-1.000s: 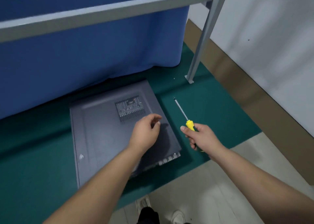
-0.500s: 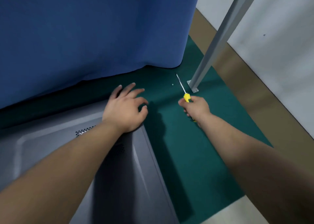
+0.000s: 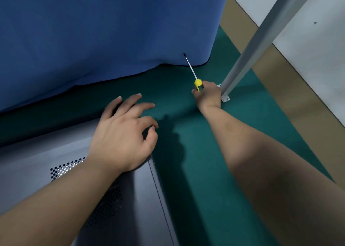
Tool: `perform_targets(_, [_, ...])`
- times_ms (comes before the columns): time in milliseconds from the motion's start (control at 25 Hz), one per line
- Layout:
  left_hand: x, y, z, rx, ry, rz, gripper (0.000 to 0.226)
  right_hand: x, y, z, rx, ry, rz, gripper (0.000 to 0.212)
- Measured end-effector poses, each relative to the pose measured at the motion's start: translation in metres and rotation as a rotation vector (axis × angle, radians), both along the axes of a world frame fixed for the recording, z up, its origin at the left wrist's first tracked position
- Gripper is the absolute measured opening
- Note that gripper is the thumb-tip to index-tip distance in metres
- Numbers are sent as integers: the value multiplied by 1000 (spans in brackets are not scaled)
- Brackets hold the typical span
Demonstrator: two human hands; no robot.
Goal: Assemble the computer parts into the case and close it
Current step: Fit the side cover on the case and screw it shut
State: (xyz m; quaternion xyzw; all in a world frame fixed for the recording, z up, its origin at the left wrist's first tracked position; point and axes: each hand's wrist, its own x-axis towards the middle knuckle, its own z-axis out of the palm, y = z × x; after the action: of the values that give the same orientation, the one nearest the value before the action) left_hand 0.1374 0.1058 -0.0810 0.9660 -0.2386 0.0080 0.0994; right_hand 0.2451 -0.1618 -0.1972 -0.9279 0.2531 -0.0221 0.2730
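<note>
**Closed case steadied at its corner, screwdriver held off to one side**

The left hand (image 3: 123, 133) is seen resting on the far right corner of the dark grey computer case (image 3: 74, 199), its heel on the side panel and its fingers spread and relaxed, reaching past the corner over the green mat (image 3: 196, 171). Nothing is gripped by it. The right hand (image 3: 208, 94) is clenched around the yellow handle of a screwdriver (image 3: 197, 83), whose metal shaft points up and away toward the hem of a blue curtain (image 3: 112, 31). That hand is held well apart from the case, just beside the foot of a grey metal post (image 3: 242, 62) bolted through the mat.

The case lies flat on the mat toward its near left, with the panel already on and a perforated vent (image 3: 65, 169) showing beside the left forearm. No screw can be made out in this view.

Several risks can be judged from here. The panel could be shifted off its seating if weight is leaned onto that one corner. The screwdriver tip could be snagged in the curtain fabric, or knocked against the post as it is brought back. Paint could be scratched if the tip is dragged across the panel, and a small screw could easily be lost on the mat.
</note>
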Motion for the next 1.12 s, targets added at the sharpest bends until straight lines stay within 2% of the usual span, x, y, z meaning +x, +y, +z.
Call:
perform_targets(160, [1,1,-1,3,-14,-12,35,0,2,2,-70,56,45,21])
perform_targets(240, [3,2,-4,4,-27,-21,35,-6,3,8,2,74,61,17])
perform_targets(440, [5,2,-4,-25,0,-18,38,-66,30,54,523,-69,-50,10])
perform_targets(560, [-2,1,6,-73,68,-10,30,-122,56,102,781,-113,-38,9])
perform_targets(640, [-24,-2,16,-353,204,62,23,-160,73,133,914,-107,13,7])
perform_targets(760, [-91,-5,42,-1051,554,196,15,-211,97,177,1072,-79,85,7])
perform_targets(840, [-133,5,58,-1300,629,253,15,-240,111,199,1094,-40,107,9])
perform_targets(960, [-170,38,75,-1411,711,267,16,-277,129,222,1109,77,130,16])
perform_targets(1120, [-192,77,91,-1325,892,191,20,-309,148,237,1118,206,166,25])
